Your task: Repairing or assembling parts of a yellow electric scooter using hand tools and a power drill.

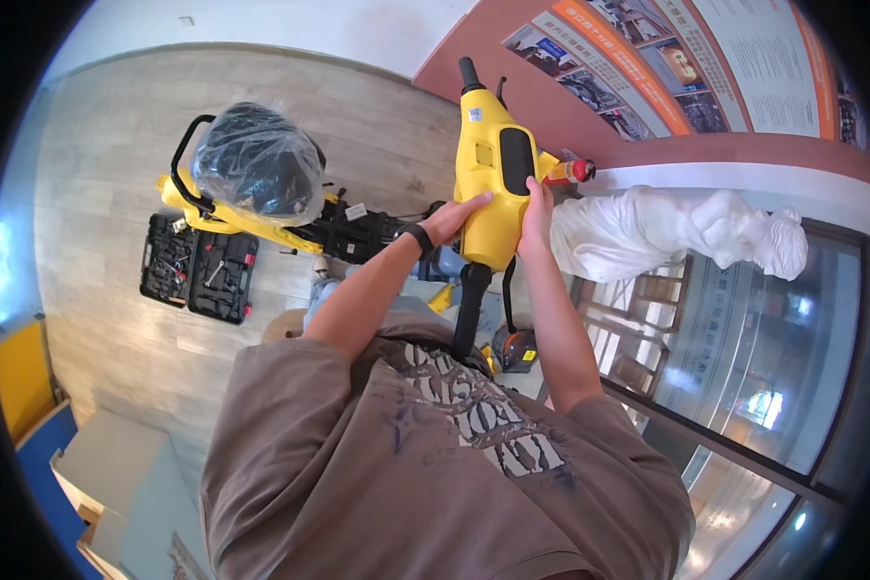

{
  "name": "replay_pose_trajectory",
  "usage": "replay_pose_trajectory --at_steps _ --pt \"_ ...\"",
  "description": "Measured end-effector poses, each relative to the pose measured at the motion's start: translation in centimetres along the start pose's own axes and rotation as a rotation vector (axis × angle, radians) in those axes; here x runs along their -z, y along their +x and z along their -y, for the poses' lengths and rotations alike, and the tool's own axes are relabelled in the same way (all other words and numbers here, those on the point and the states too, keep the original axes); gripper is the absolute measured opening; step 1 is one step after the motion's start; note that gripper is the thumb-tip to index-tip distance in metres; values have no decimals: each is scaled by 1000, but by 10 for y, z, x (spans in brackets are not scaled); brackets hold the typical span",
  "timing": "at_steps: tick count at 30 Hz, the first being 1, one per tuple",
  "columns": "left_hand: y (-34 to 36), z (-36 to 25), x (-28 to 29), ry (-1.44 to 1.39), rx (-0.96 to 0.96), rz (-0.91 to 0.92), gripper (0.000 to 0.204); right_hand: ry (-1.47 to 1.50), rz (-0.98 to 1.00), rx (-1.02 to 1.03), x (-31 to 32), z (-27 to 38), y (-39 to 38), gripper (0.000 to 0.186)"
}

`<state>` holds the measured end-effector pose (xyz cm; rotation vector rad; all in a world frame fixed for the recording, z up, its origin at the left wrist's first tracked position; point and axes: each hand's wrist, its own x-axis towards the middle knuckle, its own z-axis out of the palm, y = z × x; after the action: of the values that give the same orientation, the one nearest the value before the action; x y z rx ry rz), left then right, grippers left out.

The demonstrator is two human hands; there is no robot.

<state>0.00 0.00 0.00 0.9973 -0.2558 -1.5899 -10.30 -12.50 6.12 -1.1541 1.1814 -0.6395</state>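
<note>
In front of me stands a yellow electric scooter. Both hands are on the yellow handlebar cover (493,237), which has a dark oval display panel (518,161). My left hand (451,220) presses on its left side, with the thumb over the top and the other fingers hidden below. On the opposite side, my right hand (536,218) clasps the edge, its thumb beside the dark panel. One black grip (471,300) points toward me, and the other (469,73) points away. The scooter's seat (259,164), to my left, is wrapped in clear plastic.
An opened black tool case (198,269) lies on the wood floor at left. A white statue (677,232) and a glass-fronted cabinet (744,329) are at right. Behind the front end is a red cylinder (572,172). A dark helmet-like object (515,350) sits low beside the near grip.
</note>
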Motion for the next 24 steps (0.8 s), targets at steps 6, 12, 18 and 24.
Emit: replay_pose_trajectory --at_steps 6,12,18,24 --pt "-1 -6 -25 46 36 3 66 -148 -80 49 11 24 -5 75" --pt "-7 -8 -32 46 6 17 61 -359 -158 155 17 20 -4 72" --pt "-8 -1 -35 46 -69 -24 59 -344 -245 120 12 21 -14 77" --pt "-12 -6 -39 -102 -102 -21 57 -339 -205 231 36 -4 -53 76"
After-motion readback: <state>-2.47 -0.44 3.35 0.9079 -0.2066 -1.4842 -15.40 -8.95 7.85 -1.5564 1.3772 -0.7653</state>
